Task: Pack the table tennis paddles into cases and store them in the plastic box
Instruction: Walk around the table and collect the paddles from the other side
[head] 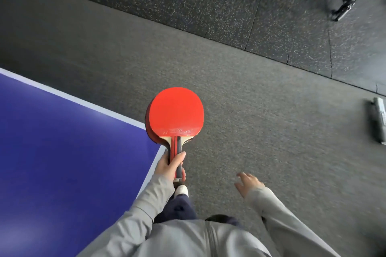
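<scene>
So the left hand [171, 166] has its fingers and thumb wrapped round the handles of two table tennis paddles [176, 113] stacked face to face, red rubber on top, blades pointing up toward 12 o'clock. You can just see the edge of the second one peeking out on the left side of the top blade. They're held out in the air, right off the corner of the blue table tennis table [52, 131], which fills the 8 to 9 o'clock part of the view with its white edge line running along it.

Right hand [248, 183] is down at about 4 o'clock from the paddles, well apart from them, fingers loosely spread and holding nothing. It's a bit blurred.

Both arms are in grey sleeves [142, 210]. A white shoe [181, 191] shows just under the left hand, on grey carpet [261, 110]. Speckled black rubber flooring [208, 6] runs across the top, from 10 to 3 o'clock. A grey, flat object [378, 120] lies on the carpet at the 3 o'clock edge; can't tell what it is.
</scene>
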`<state>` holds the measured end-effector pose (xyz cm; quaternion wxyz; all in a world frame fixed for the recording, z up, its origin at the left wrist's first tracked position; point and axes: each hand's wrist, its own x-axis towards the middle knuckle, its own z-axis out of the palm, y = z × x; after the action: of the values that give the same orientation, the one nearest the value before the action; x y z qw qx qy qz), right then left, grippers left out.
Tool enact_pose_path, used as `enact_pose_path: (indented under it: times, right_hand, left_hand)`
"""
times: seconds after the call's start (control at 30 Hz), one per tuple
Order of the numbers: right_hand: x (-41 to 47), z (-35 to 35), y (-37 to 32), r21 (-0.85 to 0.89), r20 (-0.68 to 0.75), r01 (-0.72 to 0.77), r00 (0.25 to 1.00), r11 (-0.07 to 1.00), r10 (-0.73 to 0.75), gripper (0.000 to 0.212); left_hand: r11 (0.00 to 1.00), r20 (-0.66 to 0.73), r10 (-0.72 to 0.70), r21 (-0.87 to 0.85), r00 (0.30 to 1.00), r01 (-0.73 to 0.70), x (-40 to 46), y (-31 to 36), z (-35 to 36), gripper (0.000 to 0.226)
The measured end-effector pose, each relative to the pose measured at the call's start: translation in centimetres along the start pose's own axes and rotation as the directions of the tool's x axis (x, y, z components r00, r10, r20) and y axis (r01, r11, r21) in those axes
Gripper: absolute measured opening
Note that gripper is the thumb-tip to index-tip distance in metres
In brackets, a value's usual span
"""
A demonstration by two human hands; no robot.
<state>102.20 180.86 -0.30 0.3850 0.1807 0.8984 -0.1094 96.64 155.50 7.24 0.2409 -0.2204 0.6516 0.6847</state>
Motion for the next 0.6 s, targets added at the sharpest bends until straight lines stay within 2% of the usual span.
enact_pose_path:
  times: [0.13, 0.33, 0.47, 0.6]
  right_hand:
    - [4.3, -6.2, -2.2, -0.007, -0.041, 0.035, 0.999, 0.999, -0.036, 0.043]
    - [11.6, -14.1, -4.1, -0.056, 0.012, 0.091, 0.996, 0.994, -0.091, 0.042]
    - [18.3, -19.3, -5.0, -0.086, 0.044, 0.161, 0.986, 0.983, -0.158, 0.039]
    - [24.7, -24.7, -6.2, -0.101, 0.094, 0.217, 0.974, 0.971, -0.208, 0.041]
  left_hand:
    - [1.0, -0.022, -0.026, 0.005, 0.999, 0.027, 4.2, 4.1, 1.1, 0.036]
    - [0.988, -0.176, -0.061, -0.152, 0.982, 0.034, 10.4, 7.7, 2.4, 0.018]
    - [0.965, -0.315, -0.102, -0.26, 0.944, 0.018, 14.6, 9.9, 3.7, 0.017]
    - [0.937, -0.461, -0.167, -0.35, 0.872, -0.006, 17.8, 12.2, 5.3, 0.018]
